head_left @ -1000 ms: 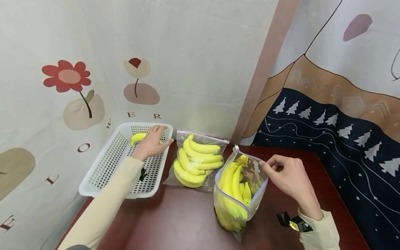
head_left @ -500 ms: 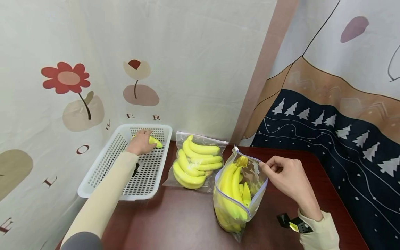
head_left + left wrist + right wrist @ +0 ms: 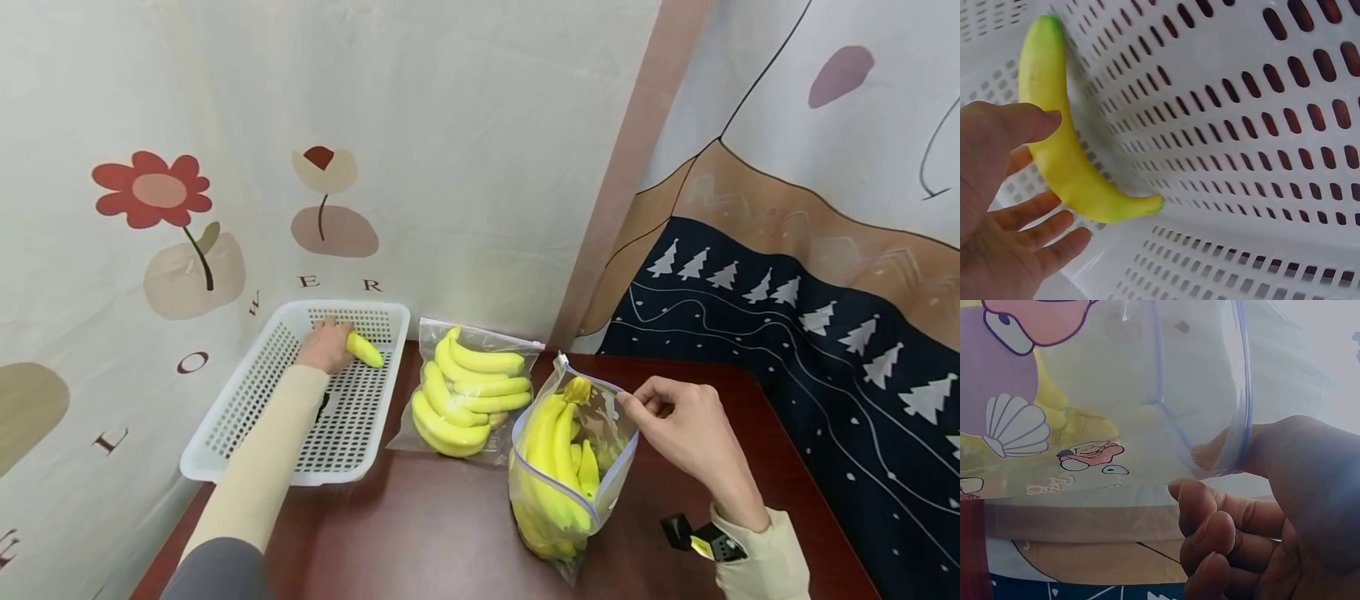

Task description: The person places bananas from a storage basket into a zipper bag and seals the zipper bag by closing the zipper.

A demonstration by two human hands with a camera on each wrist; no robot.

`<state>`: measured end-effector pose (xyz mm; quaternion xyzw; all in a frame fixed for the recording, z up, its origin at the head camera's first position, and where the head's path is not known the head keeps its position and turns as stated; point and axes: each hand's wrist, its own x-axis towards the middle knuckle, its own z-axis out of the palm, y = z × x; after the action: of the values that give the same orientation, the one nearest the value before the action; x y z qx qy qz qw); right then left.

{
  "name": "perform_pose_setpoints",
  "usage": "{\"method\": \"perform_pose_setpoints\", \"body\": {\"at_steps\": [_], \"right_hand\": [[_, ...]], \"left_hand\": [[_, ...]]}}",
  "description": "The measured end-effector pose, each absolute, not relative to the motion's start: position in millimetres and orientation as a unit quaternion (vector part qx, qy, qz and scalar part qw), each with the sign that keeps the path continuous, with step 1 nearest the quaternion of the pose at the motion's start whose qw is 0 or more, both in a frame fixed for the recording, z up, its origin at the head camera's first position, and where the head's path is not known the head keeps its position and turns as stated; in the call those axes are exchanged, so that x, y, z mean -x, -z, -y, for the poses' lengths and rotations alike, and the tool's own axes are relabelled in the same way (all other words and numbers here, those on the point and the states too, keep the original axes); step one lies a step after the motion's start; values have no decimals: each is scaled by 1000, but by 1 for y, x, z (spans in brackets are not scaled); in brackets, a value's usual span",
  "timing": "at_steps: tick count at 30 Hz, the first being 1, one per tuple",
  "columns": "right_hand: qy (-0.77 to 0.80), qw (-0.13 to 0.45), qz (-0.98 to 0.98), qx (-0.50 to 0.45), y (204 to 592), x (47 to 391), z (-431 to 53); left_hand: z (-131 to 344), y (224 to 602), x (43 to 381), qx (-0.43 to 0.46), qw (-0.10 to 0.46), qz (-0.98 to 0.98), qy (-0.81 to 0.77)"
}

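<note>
Inside the white basket (image 3: pixel 197 454), my left hand (image 3: pixel 326 345) pinches a single yellow banana (image 3: pixel 365 350) near its far end. The left wrist view shows the thumb across the banana (image 3: pixel 1063 144), one finger behind it and the others spread beside it. My right hand (image 3: pixel 686 421) pinches the rim of a standing clear zip bag (image 3: pixel 615 492), its thumb inside and index finger outside. Several bananas (image 3: pixel 551 450) fill that bag, whose mouth gapes. In the right wrist view, the bag's printed side (image 3: pixel 1129 375) covers most of its bananas.
Between basket and standing bag, a second zip bag (image 3: pixel 411 429) with several bananas lies flat at the back of the dark red table (image 3: pixel 420 533). Printed curtains (image 3: pixel 465 167) rise directly behind the table and along both sides.
My left hand has come down into the basket and taken hold of the banana, whose visible end has swung slightly toward me. The right hand stays at the bag's rim.
</note>
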<state>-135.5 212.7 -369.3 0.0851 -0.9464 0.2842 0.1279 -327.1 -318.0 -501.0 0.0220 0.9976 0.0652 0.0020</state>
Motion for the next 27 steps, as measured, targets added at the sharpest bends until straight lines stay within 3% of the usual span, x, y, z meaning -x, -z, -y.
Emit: {"method": "perform_pose_setpoints", "body": {"at_steps": [12, 19, 27], "right_hand": [[-284, 130, 946, -88, 369, 136, -213], [-286, 124, 946, -91, 368, 137, -213], [-289, 117, 946, -88, 367, 137, -212]], "left_hand": [[322, 515, 329, -49, 18, -998, -32], [320, 511, 330, -42, 63, -995, -64], [322, 508, 327, -52, 75, -993, -74]]}}
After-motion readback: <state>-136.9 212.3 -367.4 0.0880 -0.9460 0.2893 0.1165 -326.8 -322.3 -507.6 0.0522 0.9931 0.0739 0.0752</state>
